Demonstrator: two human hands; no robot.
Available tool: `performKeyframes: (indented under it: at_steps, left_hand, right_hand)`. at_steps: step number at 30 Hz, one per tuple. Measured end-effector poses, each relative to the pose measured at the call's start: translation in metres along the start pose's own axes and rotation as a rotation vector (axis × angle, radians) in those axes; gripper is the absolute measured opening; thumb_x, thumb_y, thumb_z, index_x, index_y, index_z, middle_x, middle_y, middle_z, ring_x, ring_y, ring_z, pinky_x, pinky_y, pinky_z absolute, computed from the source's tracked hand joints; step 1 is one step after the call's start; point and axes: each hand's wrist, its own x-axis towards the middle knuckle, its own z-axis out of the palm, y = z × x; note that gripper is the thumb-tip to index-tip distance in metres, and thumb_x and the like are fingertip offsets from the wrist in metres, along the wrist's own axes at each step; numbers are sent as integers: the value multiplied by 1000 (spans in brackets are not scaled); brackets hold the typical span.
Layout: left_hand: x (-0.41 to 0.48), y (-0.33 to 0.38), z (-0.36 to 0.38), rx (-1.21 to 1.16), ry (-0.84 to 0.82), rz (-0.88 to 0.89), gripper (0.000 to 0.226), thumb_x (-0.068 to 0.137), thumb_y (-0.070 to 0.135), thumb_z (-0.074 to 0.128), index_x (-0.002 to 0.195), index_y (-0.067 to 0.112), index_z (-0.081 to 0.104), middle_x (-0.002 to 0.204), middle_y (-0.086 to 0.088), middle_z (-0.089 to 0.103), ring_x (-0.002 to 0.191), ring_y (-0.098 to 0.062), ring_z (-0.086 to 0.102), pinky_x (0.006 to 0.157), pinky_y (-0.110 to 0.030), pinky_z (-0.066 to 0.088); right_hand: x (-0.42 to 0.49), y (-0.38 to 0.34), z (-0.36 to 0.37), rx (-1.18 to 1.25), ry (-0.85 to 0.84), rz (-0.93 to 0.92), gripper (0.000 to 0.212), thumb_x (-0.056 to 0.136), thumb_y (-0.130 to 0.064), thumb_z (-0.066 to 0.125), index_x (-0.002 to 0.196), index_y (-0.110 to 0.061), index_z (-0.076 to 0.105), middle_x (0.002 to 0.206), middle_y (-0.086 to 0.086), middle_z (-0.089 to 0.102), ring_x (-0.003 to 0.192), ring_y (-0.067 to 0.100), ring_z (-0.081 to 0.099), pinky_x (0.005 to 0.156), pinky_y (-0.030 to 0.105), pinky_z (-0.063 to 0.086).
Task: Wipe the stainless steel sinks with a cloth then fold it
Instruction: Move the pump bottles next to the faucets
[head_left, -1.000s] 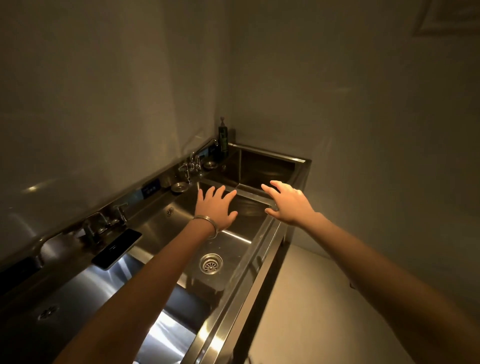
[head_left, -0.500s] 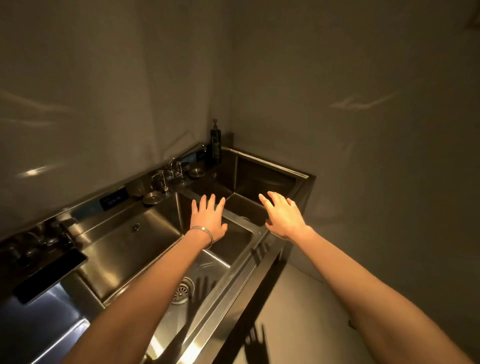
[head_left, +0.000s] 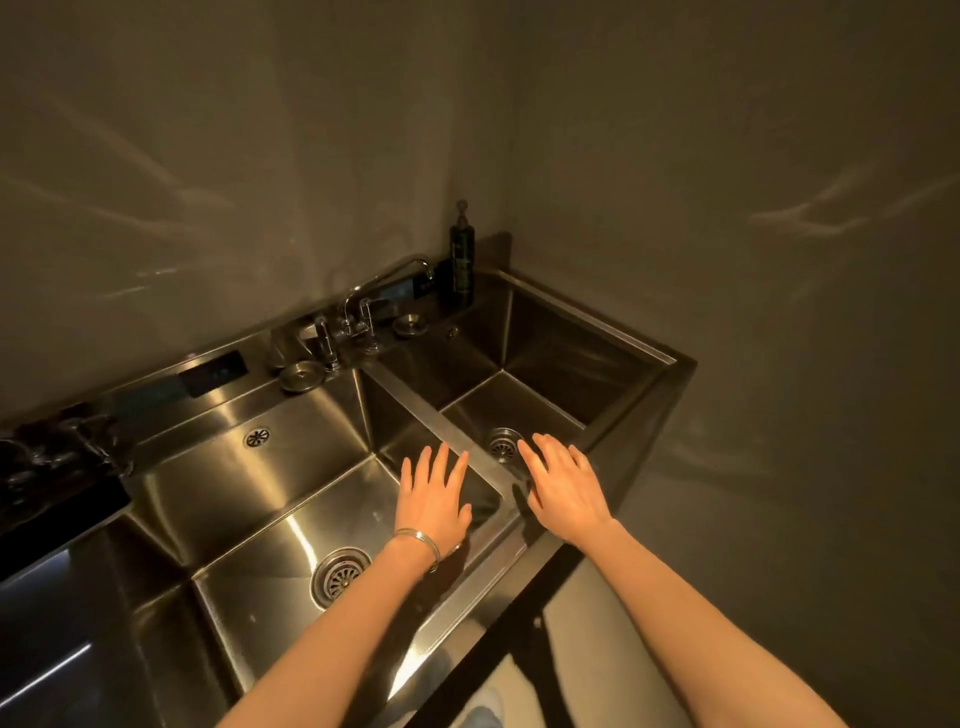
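Note:
A row of stainless steel sinks runs along the wall into a corner. The middle sink (head_left: 249, 483) has a round drain (head_left: 340, 577), and the right sink (head_left: 550, 364) has a drain (head_left: 503, 442) too. A steel divider (head_left: 436, 415) separates them. My left hand (head_left: 434, 499), with a bracelet at the wrist, hovers flat over the middle sink with straight fingers. My right hand (head_left: 563, 488) is spread above the front edge of the right sink. Both hold nothing. No cloth is in view.
A faucet (head_left: 384, 291) with two levers stands on the back ledge between round steel caps (head_left: 301, 375) (head_left: 410, 323). A dark pump bottle (head_left: 461, 260) sits in the corner. A dark object (head_left: 57, 506) lies on the ledge at left. Walls close in behind and at right.
The view has swung down and right, bringing both sink bowls and the right drain into sight. Both hands stay flat and spread, now lower over the divider's front end.

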Motion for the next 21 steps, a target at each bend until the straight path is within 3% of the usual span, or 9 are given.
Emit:
performKeyframes:
  at_steps: [11, 21]
  left_hand:
    - [142, -8, 8, 20, 12, -36, 65, 97, 46, 25, 149, 20, -6, 157, -13, -3, 144, -32, -3, 117, -49, 2]
    - [248, -21, -4, -32, 43, -84, 71, 95, 45, 35, 149, 20, -2, 157, -12, -1, 144, -31, -1, 117, -45, 3]
  right_hand:
    - [136, 61, 19, -26, -8, -91, 67, 96, -30, 48, 151, -19, 12, 157, 9, 18, 145, 23, 15, 117, 39, 14]
    - [255, 106, 21, -20, 3, -215, 68, 92, -25, 50, 150, -14, 17, 153, 13, 23, 143, 26, 20, 115, 41, 20]
